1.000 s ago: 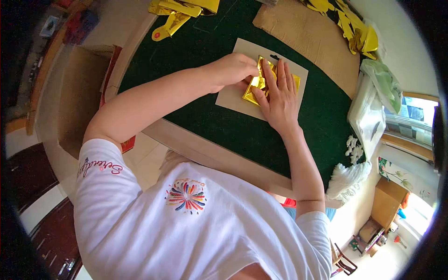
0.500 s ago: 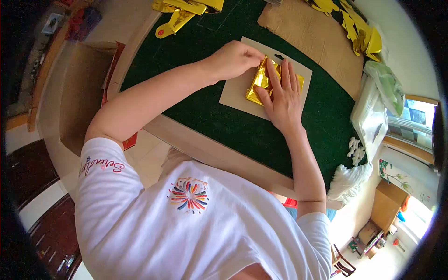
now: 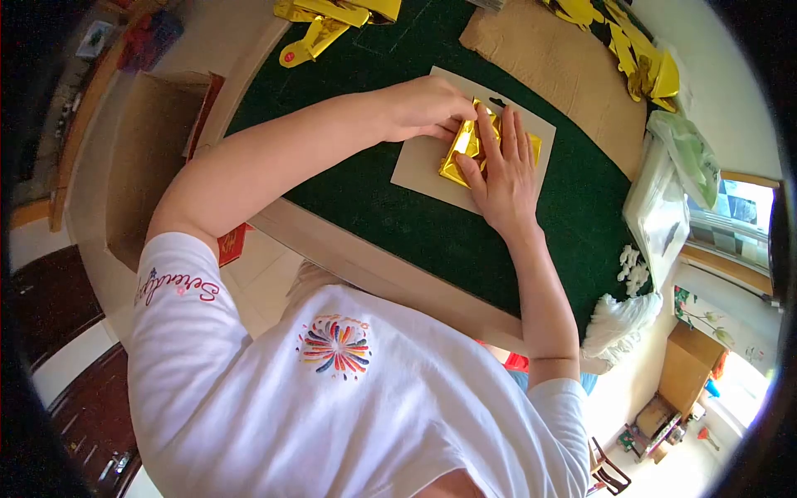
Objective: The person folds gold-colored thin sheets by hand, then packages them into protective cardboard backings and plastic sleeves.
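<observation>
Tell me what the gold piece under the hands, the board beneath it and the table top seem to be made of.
Gold piece: likely metallic foil paper; mirror-bright, creased glints.
Board: probably matte grey-beige cardboard; flat, stiff-looking, with a punched hang slot.
Table top: apparently dark green felt or similar cloth; dull, no shine.

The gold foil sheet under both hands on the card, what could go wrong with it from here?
1. The shiny gold foil sheet is thin and already creased; the left hand pinching its edge could tear it or crease it crookedly.
2. The right hand presses it flat onto the loose beige cardboard rectangle, which might slide on the green felt tabletop and shift the fold.
</observation>
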Demonstrator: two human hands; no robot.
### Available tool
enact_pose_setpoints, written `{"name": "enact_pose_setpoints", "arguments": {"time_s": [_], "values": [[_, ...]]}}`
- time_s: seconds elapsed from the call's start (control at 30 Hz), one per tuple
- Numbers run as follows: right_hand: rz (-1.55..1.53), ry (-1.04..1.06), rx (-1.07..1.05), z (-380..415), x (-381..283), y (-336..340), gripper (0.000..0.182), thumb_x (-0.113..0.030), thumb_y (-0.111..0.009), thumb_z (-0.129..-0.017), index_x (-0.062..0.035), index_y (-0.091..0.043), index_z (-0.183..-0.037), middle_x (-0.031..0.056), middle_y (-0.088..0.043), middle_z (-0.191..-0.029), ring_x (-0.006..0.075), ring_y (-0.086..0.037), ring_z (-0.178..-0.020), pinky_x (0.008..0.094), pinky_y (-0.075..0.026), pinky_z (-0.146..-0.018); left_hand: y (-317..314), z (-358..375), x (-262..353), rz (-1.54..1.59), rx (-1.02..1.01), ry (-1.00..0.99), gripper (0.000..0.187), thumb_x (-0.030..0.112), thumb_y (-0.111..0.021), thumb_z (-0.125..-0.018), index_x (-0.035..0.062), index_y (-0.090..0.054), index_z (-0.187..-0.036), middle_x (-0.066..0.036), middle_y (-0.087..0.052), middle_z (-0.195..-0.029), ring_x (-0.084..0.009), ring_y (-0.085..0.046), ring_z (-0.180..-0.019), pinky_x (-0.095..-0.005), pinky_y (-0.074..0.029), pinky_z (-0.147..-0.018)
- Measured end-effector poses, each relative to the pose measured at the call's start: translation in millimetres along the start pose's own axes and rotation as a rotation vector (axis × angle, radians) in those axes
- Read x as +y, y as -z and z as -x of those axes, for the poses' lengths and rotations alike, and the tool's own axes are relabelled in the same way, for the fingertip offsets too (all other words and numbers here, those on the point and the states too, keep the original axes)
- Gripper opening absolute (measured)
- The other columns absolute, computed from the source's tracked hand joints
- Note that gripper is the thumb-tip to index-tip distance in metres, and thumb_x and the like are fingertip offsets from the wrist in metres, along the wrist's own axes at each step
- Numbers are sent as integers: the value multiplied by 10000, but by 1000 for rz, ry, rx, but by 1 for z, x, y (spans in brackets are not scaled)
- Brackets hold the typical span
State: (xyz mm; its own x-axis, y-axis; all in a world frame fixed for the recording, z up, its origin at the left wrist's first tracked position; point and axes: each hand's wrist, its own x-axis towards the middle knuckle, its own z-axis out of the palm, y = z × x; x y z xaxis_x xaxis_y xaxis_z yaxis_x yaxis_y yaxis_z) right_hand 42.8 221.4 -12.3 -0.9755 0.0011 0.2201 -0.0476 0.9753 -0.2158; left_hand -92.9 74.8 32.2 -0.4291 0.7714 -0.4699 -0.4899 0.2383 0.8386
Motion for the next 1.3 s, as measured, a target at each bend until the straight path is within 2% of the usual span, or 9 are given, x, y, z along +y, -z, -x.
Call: {"name": "enact_pose_setpoints", "arguments": {"time_s": [0.27,0.43,0.53,0.73,0.9,1.0,1.07,1.13,1.3], "values": [[7,3,11,0,-1,1,649,-526,-443,-975,-189,-330,-1518,222,-278,-1547,380,-249,-1444,485,-240,-1154,5,-33,-11,-35,84,78,281,128,-550,-944,-22,-582,-1179,-121,-651,-1081,-215,-666,-978,-357,-544,-864],[3,-2,18,1,0,-1,642,-523,-448,-975,-181,-348,-1509,217,-284,-1547,379,-251,-1443,489,-243,-1151,4,-32,-5,-443,148,-75,240,59,-552,-891,-65,-622,-1085,-171,-643,-1091,-273,-671,-963,-404,-560,-871],[18,5,8,0,-1,2,644,-519,-454,-974,-176,-348,-1508,217,-287,-1545,381,-255,-1442,488,-244,-1150,-12,-23,-2,-281,281,-43,255,69,-525,-922,-52,-611,-1130,-126,-659,-1053,-212,-671,-961,-347,-558,-852],[-35,7,44,1,1,-2,634,-486,-462,-980,-160,-338,-1510,226,-308,-1533,385,-262,-1438,486,-243,-1150,6,-32,9,-99,-9,125,244,71,-543,-863,-52,-635,-1053,-148,-671,-1031,-235,-679,-942,-359,-557,-864],[-56,7,52,1,3,-2,610,-451,-420,-998,-142,-316,-1514,218,-302,-1538,364,-261,-1443,464,-218,-1169,7,-39,27,-280,-96,173,262,80,-564,-852,-64,-634,-1059,-151,-669,-1036,-236,-678,-938,-371,-549,-884],[-102,7,72,0,2,-1,560,-401,-405,-1009,-138,-336,-1499,246,-336,-1506,378,-298,-1421,474,-236,-1160,9,-47,26,-350,-88,184,260,86,-567,-854,-73,-631,-1050,-157,-656,-1062,-227,-670,-950,-368,-548,-888],[-148,3,109,0,3,-2,531,-371,-412,-1010,-140,-357,-1485,277,-373,-1471,403,-337,-1396,492,-264,-1143,10,-57,24,-346,-70,228,239,111,-586,-891,-21,-641,-1082,-117,-647,-1022,-228,-659,-946,-357,-542,-866],[-66,28,93,1,5,-4,507,-342,-398,-1012,-149,-360,-1479,275,-375,-1471,384,-339,-1401,489,-255,-1152,9,-70,23,-271,-3,369,144,-9,-595,-861,-24,-676,-978,-147,-682,-917,-275,-676,-852,-384,-570,-739],[-21,16,80,3,5,-9,502,-349,-380,-1018,-169,-356,-1486,232,-325,-1516,347,-286,-1432,466,-211,-1177,0,-64,35,-577,3,251,204,-23,-569,-858,-1,-728,-984,-162,-690,-954,-277,-679,-871,-400,-585,-749]]}}
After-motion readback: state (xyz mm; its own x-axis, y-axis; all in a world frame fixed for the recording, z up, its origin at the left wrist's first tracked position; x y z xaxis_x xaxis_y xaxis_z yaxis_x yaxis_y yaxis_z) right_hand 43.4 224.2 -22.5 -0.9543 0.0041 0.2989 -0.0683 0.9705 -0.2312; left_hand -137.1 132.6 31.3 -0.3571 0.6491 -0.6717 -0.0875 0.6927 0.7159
